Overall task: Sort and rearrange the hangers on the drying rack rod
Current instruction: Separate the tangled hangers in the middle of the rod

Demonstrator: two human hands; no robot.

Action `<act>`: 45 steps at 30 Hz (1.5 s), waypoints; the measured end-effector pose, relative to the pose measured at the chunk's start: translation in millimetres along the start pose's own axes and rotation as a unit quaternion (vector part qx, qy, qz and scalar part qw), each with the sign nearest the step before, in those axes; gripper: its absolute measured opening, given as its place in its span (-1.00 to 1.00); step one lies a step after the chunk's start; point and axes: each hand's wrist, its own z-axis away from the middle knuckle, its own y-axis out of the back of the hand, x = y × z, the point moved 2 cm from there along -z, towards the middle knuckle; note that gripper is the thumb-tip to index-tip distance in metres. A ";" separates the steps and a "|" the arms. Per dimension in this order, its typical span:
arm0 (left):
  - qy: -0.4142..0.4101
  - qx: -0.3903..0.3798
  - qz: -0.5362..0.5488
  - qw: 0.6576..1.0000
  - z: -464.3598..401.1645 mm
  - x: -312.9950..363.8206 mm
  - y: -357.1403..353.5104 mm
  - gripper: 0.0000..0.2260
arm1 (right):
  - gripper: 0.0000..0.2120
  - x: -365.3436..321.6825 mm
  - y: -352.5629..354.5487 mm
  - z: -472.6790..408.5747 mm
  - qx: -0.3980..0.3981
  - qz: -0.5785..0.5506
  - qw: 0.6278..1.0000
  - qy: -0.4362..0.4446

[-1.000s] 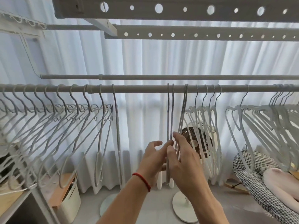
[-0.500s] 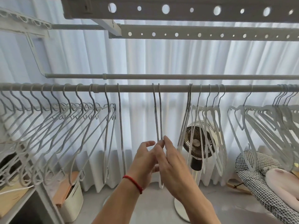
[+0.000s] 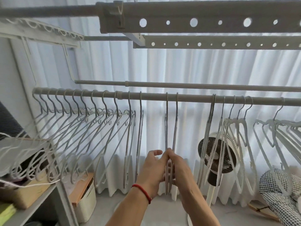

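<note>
A grey drying rack rod (image 3: 154,96) runs across the view. Two pale grey hangers (image 3: 171,128) hang side by side near its middle, seen edge-on. My left hand (image 3: 152,170), with a red string at the wrist, and my right hand (image 3: 179,167) meet on the lower part of these two hangers and hold them between the fingers. Several evenly spaced hangers (image 3: 84,128) hang to the left. A tight bunch of hangers (image 3: 228,128) hangs to the right, and more hangers (image 3: 280,131) at the far right.
A second rod (image 3: 195,85) runs behind, with perforated rack bars (image 3: 203,22) overhead. White curtains (image 3: 187,67) fill the back. A standing fan (image 3: 216,157) is right of my hands, a checkered cushion (image 3: 276,198) at the lower right, a shelf (image 3: 32,204) and a white bin (image 3: 86,201) at the lower left.
The two held hangers have slid left along the rod, away from the right bunch, with both hands on them. The view has tilted and shifted left.
</note>
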 end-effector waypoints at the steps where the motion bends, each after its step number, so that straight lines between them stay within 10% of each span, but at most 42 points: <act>1: 0.000 -0.001 0.002 1.000 0.8 1.3 0.3 -0.60 | -0.47 -1.4 -0.7 0.6 0.005 -0.003 1.000 0.004; 5: -0.009 0.017 -0.008 1.000 -1.4 1.7 4.4 -0.62 | -0.08 9.3 -3.9 -6.5 0.011 -0.021 1.000 0.010; 10: -0.008 0.034 0.020 0.999 -2.5 2.8 16.2 -0.64 | -0.59 4.9 -0.4 -4.6 0.017 0.030 0.999 0.023; 18: -0.031 0.084 -0.005 0.996 -5.1 3.1 19.5 -0.83 | -0.74 -0.6 0.7 -4.6 0.030 0.059 0.997 0.032; 45: -0.030 0.124 -0.062 0.990 4.1 8.5 26.9 -0.80 | -0.83 -9.0 -20.2 -3.0 -0.032 0.067 0.997 0.032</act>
